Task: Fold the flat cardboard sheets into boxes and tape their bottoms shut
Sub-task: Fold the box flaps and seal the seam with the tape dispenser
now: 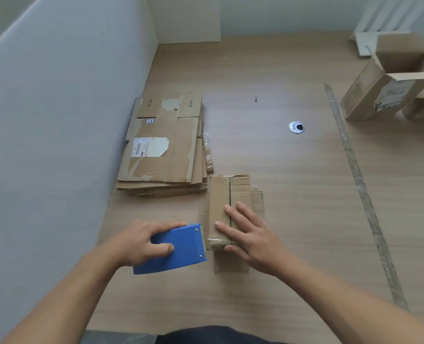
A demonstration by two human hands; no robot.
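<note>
A small folded cardboard box (224, 194) lies bottom-up on the wooden table, its two flaps meeting in a seam down the middle. My right hand (250, 234) presses flat on its near end, fingers spread over the flaps. My left hand (141, 240) grips a blue tape dispenser (178, 249), whose front edge touches the box's near left side, where a bit of clear tape shows. A stack of flat cardboard sheets (164, 147) lies behind, against the left partition.
A grey partition (57, 120) walls the left side. Folded boxes (384, 80) stand at the far right. A long strip of used tape (354, 170) runs across the table on the right. A round metal cable grommet (296, 127) sits mid-table.
</note>
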